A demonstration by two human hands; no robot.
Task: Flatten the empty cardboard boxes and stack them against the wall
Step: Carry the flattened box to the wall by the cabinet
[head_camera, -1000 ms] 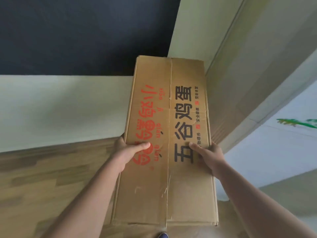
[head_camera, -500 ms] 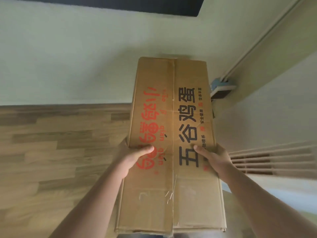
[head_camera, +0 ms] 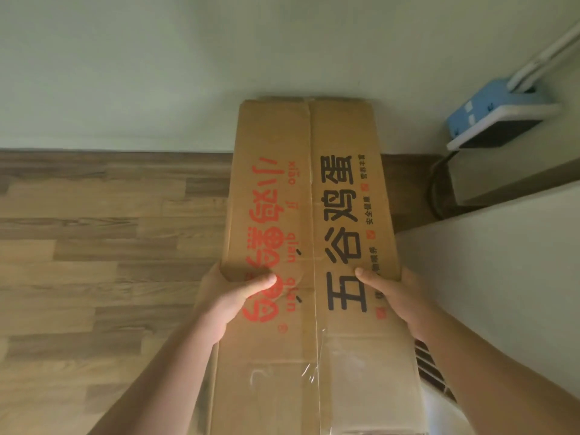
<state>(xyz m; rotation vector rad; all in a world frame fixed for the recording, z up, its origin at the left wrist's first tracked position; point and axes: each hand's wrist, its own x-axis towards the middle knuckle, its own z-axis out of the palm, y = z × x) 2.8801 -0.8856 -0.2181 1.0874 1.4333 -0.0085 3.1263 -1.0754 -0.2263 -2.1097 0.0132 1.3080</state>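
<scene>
Hands grip a flattened cardboard box [head_camera: 314, 262] at centre frame: the left hand [head_camera: 232, 296] clamps its left edge and the right hand [head_camera: 398, 296] its right edge, thumbs on top, fingers underneath. Beyond them, wood floor [head_camera: 94, 246] fills the left of the frame. The box's far end reaches the pale wall [head_camera: 157, 73] at the top; whether it touches is unclear.

The flattened cardboard box [head_camera: 310, 246] is plain brown, printed with red characters on its left panel and black characters on its right panel. The floor [head_camera: 94, 262] shows a wood-plank pattern in mixed light and dark brown. The wall [head_camera: 157, 73] is pale greenish-white. The device [head_camera: 489, 108] at upper right is light blue with a white edge.
</scene>
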